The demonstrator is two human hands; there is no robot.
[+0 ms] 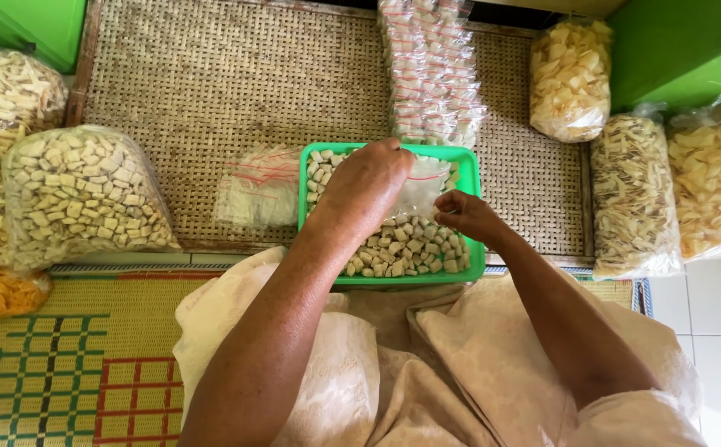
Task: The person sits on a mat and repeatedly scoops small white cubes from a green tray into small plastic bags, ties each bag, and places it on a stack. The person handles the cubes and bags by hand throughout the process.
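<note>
A green plastic tray (470, 165) full of small beige snack cubes (402, 248) rests on the mat in front of my lap. Over the tray's middle, my left hand (366, 184) is bunched with its fingers down inside a small clear plastic bag (421, 184). My right hand (465, 213) pinches that bag's edge from the right. What the left fingers hold inside the bag is hidden.
A pile of clear small bags (258, 189) lies left of the tray. A long stack of filled packets (432, 70) runs behind it. Big bags of cubes (79, 194) and chips (570, 79) (634, 199) (715, 194) flank the woven mat (211, 83).
</note>
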